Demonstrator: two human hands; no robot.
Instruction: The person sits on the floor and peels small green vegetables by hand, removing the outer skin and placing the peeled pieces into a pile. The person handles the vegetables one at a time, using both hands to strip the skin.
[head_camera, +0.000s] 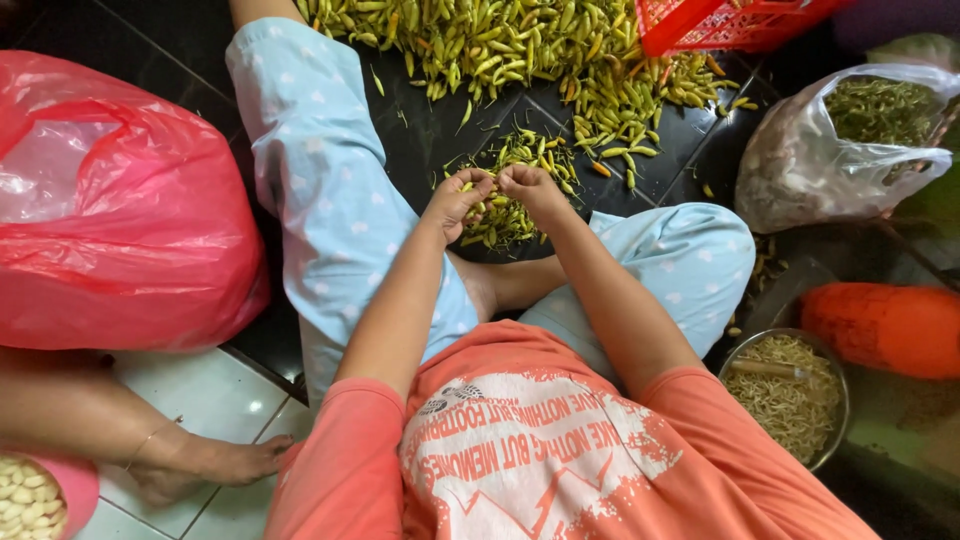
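Near the centre of the frame, a little above the middle, the left hand (459, 198) and the right hand (533, 188) meet with fingertips touching over a small heap of green chillies (500, 218) on the dark tiled floor (430, 130). Both hands are curled narrow, fingers pinched together on a chilli (494, 182) held between them; the piece itself is mostly hidden by the fingers. The small heap lies between the person's knees, which are covered by light blue spotted trousers (320, 170).

Along the top of the frame a much larger spread of green and yellowish chillies (520, 50) covers the floor, reaching to a red plastic basket (730, 22) at the upper right. Just below that basket, at the right edge, a clear plastic bag (830, 150) holds greenish bits. Lower right, a round metal bowl (833, 420) is filled with thin pale stems, and beside it lies an orange object (885, 328). A large red plastic bag (110, 210) fills the left side. At the lower left another person's foot (205, 465) rests on white tiles, near a pink bowl (75, 490) of pale peeled cloves.
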